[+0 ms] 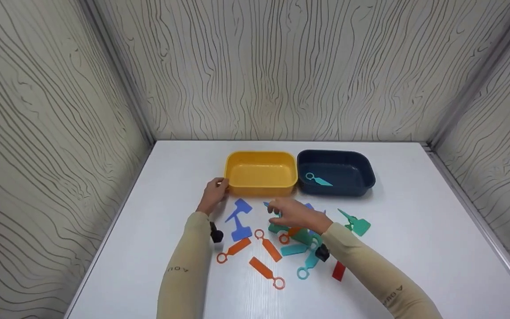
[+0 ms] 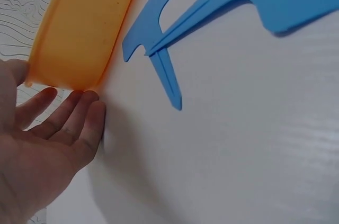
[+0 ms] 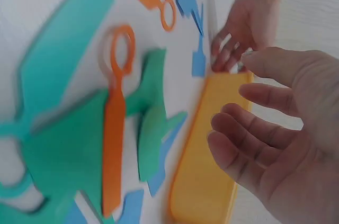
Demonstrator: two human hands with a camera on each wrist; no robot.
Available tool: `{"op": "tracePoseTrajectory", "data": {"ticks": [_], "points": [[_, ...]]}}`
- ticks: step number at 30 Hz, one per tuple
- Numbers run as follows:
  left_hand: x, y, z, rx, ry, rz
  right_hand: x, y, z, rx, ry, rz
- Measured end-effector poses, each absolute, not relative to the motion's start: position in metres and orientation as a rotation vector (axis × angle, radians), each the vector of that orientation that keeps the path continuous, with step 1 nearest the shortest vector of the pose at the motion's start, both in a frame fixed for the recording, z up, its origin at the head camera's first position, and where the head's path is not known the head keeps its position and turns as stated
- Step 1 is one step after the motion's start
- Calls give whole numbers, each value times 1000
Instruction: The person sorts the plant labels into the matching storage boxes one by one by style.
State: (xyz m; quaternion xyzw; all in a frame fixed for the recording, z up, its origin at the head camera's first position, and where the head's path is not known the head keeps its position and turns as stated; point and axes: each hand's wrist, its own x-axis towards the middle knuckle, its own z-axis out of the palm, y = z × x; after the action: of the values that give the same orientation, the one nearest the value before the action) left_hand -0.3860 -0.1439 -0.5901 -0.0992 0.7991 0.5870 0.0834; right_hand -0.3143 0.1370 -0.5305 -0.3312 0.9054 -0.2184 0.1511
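Note:
My left hand (image 1: 213,194) is at the left end of a yellow plastic bin (image 1: 261,191), fingertips touching its wall and thumb at the rim. Beside it lie two blue T-shaped plant labels (image 2: 151,28), one overlapping the other. My right hand (image 1: 297,214) hovers with loosely bent, empty fingers over a pile of plastic plant labels in front of the bin. In the right wrist view, the pile shows an orange ring-ended label (image 3: 113,150) on top of green labels (image 3: 63,150). Part of this pile is hidden under the hand and forearm in the head view.
A dark blue bin (image 1: 336,189) stands right of the yellow one, with a turquoise ring-ended label (image 1: 322,180) inside. Several orange labels (image 1: 261,267) lie near the front, with turquoise ones (image 1: 294,250). Farther right are green labels (image 1: 361,226) and a red one (image 1: 338,271).

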Motion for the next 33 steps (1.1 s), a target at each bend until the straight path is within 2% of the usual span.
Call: {"op": "tracePoseTrajectory", "data": {"ticks": [13,33], "points": [[-385,-144,-588,-276,2406,1757,-284,94,-551,-1020,2513,-511],[-383,-142,-588,-288,2446,1741,-272,58,-569,-992,2536,-354]]}}
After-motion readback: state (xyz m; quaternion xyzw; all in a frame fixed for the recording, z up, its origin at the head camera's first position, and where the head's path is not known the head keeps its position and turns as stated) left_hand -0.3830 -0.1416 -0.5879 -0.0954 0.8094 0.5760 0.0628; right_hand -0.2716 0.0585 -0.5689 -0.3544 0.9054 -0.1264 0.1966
